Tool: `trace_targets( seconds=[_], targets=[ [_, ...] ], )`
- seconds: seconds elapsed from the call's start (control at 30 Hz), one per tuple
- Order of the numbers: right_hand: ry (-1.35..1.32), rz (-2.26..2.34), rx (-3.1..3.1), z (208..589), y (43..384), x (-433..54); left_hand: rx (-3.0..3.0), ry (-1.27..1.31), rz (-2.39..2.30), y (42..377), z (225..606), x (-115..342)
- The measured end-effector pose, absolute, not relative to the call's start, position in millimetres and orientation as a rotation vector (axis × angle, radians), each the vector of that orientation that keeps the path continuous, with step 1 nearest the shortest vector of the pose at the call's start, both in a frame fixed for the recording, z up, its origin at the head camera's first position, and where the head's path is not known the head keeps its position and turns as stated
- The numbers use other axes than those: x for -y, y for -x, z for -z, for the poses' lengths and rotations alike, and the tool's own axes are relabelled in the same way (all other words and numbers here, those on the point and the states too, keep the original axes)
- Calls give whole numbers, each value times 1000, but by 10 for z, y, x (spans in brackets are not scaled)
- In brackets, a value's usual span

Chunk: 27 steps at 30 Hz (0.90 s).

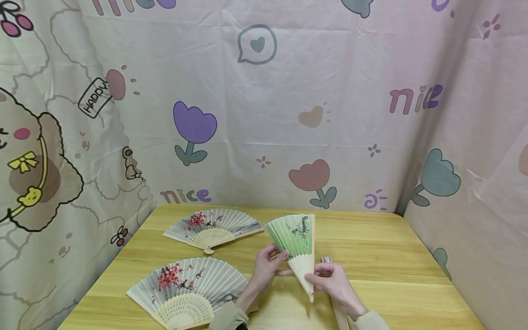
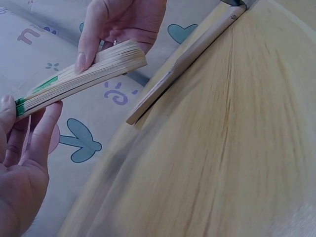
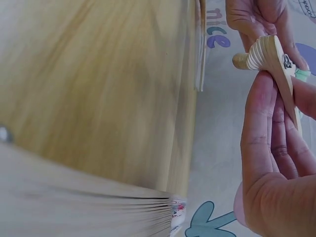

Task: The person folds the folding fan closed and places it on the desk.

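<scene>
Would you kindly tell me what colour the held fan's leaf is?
The leaf is green with dark print, clearest in the head view.

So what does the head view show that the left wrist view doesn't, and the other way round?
Only the head view: the far open fan, the near open fan and the painted face of the green fan. Only the left wrist view: that fan's ribs stacked edge-on. Both: the left hand and right hand holding that fan, the wooden table and a folded fan.

Left of the held fan, one fan lies behind another.
</scene>
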State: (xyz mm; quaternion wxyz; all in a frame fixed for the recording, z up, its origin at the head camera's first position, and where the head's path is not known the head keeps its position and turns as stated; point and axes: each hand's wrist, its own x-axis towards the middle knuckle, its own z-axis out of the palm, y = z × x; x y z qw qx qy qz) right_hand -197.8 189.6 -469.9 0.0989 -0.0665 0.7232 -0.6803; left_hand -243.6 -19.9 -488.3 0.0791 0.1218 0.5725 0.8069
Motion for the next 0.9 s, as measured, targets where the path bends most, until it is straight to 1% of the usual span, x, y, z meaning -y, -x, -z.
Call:
trace_targets(
  seconds=[0.9],
  targets=[
    [212, 1955, -2227, 4676, 1974, -1903, -1702, -410, -2354, 2473, 4914, 195]
  ],
)
